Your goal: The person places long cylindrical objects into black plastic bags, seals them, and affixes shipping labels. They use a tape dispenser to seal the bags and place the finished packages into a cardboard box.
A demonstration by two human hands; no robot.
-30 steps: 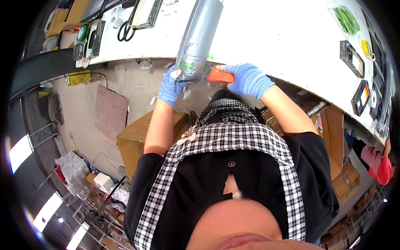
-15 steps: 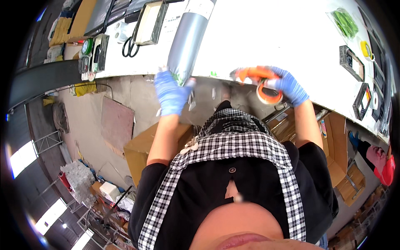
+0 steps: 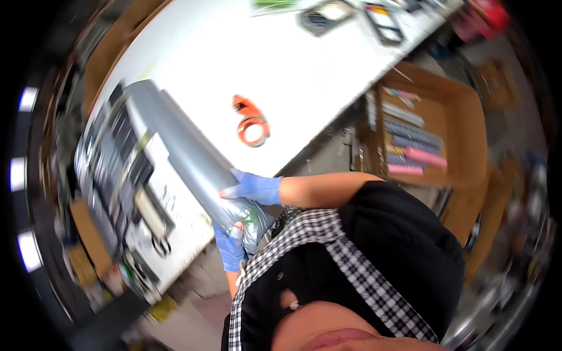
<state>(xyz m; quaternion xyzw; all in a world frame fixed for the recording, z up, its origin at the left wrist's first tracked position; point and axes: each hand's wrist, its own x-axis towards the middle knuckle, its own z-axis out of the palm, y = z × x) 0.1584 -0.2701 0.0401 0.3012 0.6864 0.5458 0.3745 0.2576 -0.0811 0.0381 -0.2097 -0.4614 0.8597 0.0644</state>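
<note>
A long grey roll in clear plastic wrap (image 3: 196,158) lies across the white table, its near end with green marks jutting past the edge toward my body. Both my hands wear blue gloves. My left hand (image 3: 230,248) grips that near end from its left side, thumb on top. From the right, my right hand (image 3: 254,188) holds the roll a little farther up, fingers partly hidden. An orange tape dispenser (image 3: 261,126) rests on the table to the right of the roll, apart from both hands.
Dark wrapped rolls (image 3: 111,158), an open-topped case (image 3: 153,207) and black-handled scissors (image 3: 162,247) lie left of the roll. Black-framed trays (image 3: 325,16) stand at the far side. Below the table edge, an open cardboard box (image 3: 462,117) holds several coloured rolls.
The view has turned to the right. My right hand has let go of the orange tape dispenser, now on the table, and holds the roll. My left hand now grips the roll's near end.
</note>
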